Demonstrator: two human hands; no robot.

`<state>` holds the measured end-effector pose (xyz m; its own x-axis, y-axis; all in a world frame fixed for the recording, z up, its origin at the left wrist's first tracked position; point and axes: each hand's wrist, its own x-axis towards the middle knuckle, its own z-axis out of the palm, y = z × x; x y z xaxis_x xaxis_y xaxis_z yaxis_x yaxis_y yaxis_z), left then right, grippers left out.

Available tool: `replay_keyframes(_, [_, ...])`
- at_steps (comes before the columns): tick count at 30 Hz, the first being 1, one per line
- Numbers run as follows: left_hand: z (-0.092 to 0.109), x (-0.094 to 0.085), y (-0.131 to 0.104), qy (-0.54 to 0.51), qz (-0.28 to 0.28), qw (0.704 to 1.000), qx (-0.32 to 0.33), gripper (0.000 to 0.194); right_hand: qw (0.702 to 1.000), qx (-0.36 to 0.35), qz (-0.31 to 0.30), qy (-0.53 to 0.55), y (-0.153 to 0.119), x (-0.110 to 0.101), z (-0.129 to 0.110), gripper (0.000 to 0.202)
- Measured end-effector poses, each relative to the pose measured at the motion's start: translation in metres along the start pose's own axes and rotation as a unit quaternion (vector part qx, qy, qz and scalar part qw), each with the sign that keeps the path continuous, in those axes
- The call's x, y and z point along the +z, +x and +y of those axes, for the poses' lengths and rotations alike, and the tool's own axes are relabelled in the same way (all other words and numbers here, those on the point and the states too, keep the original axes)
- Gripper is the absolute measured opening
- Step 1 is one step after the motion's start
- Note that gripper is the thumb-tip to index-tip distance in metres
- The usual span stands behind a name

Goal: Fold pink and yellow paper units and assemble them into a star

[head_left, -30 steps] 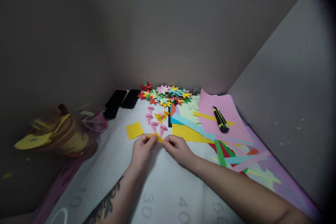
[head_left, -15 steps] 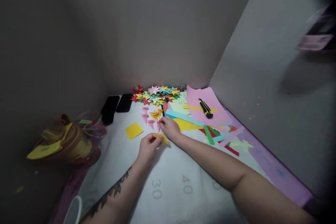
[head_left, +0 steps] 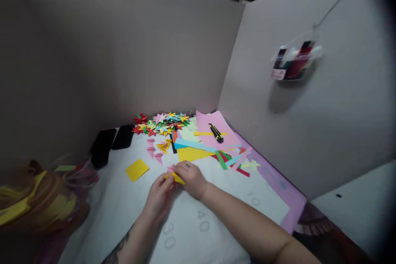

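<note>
1. Head view, items in hand: a yellow folded piece [head_left: 177,178] is held between the two hands above the near part of the white-covered desk [head_left: 111,206]; a pink folded piece [head_left: 170,168] shows just behind it.
2. Fingers: those of the left hand [head_left: 159,198] are pinched on the yellow piece. Those of the right hand [head_left: 192,179] are drawn together and appear clamped on the pink piece; the grip is partly hidden.
3. Nearby: a yellow square [head_left: 137,170] lies left of the hands; loose yellow folds [head_left: 162,147] and pink folds [head_left: 151,151] lie beyond, before a pile of paper stars [head_left: 161,128].
4. Risk, assessed: if either pinch slackens, creases may spring open; a crooked meeting of the two pieces could bend a point.
5. Risk, assessed: a sweeping right forearm could drag the paper strips [head_left: 221,160] out of place. The utility knife [head_left: 216,133] rests on a pink sheet [head_left: 202,119]; whether its blade is out cannot be told.
6. Writing: the covering bears "30" and "40"; a further number to the right seems to read "10". The label [head_left: 278,74] on the hanging pouch [head_left: 292,64] is illegible. No brand can be read.
</note>
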<state>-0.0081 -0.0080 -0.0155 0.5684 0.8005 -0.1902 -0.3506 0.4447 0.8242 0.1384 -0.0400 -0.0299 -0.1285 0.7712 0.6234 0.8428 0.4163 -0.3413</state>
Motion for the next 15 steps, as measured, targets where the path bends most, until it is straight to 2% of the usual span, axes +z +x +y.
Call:
replay_keyframes(3, [0.002, 0.004, -0.003, -0.029, -0.02, 0.999, -0.021, 0.018, 0.999, -0.03, -0.012, -0.023, -0.004, -0.002, -0.005, 0.018])
replay_keyframes(6, [0.006, 0.006, -0.005, -0.05, -0.016, 0.998, -0.035, 0.02, 0.998, -0.04, -0.029, -0.032, -0.003, 0.004, -0.005, 0.019])
replay_keyframes(11, [0.007, 0.003, -0.002, -0.088, 0.005, 0.995, -0.046, 0.021, 0.997, -0.06, -0.049, 0.012, 0.002, 0.014, -0.009, 0.018])
replay_keyframes(13, [0.005, 0.001, 0.001, -0.097, 0.033, 0.994, -0.049, 0.022, 0.995, -0.069, -0.063, 0.029, 0.003, 0.008, -0.011, 0.014])
replay_keyframes(15, [0.004, 0.0, 0.004, -0.101, 0.059, 0.992, -0.045, 0.019, 0.994, -0.074, -0.059, 0.051, 0.002, -0.008, -0.014, 0.014])
